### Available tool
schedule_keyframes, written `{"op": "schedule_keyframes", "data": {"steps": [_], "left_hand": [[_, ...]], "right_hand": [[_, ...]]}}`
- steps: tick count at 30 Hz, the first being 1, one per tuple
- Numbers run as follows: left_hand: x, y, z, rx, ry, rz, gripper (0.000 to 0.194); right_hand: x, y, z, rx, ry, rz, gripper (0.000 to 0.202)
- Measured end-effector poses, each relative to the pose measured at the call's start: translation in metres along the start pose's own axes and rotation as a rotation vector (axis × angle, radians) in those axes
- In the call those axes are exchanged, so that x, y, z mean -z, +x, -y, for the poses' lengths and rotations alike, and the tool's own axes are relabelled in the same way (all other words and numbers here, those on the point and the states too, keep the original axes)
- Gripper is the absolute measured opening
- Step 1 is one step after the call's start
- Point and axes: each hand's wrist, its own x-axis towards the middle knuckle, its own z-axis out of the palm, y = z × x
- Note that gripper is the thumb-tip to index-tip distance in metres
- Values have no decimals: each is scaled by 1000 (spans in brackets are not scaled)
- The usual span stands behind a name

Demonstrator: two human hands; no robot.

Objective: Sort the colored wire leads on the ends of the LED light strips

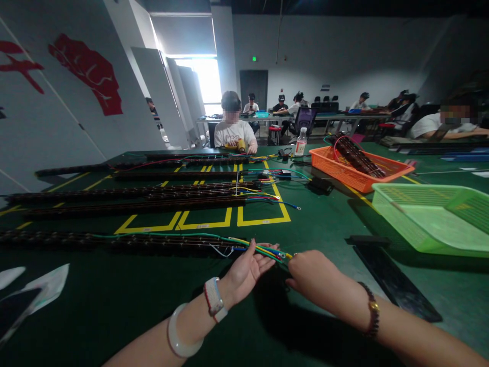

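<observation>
A bundle of coloured wires (263, 248), green, yellow, blue and red, comes out of the right end of a long dark harness (160, 239). My left hand (246, 272) is palm up beneath these wires, which lie between its raised thumb and its stretched fingers. My right hand (315, 275) is closed, knuckles up, just right of the wire ends. At its fingertips is the end of a yellow wire (289, 256); the fingers themselves are mostly hidden. A blue wire's ring terminal (281, 255) shows between the hands. A white cable tie (221, 252) hangs off the harness.
More dark harnesses (133, 196) lie across the green table (214, 316), over yellow tape outlines. To the right stand an orange basket (344, 171) holding a harness, a green basket (416, 244) and a flat black bar (397, 283). Opposite, a person (235, 132) sits near a bottle (301, 142).
</observation>
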Motion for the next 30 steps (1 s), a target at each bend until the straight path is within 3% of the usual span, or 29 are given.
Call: {"op": "schedule_keyframes", "data": {"steps": [4,8,13,17,21,25,30], "left_hand": [[1,0,0,7,-22,11,37],[-2,0,0,-8,6,-28,37],[-8,-4,0,-19,92,-36,38],[-14,-9,-2,-36,87,0,28],[-15,-9,-4,-51,72,-22,20],[-11,-5,-6,-33,83,-47,18],[-7,-2,-10,-7,85,-17,26]], "right_hand": [[-9,4,7,6,-29,65,9],[-3,-1,10,16,-56,61,11],[15,-11,3,-23,-112,-136,15],[19,0,-18,-124,-157,-270,12],[9,24,-45,-188,-84,-398,20],[-11,47,-62,-252,60,-317,25],[-36,65,-65,-353,204,-292,22]]}}
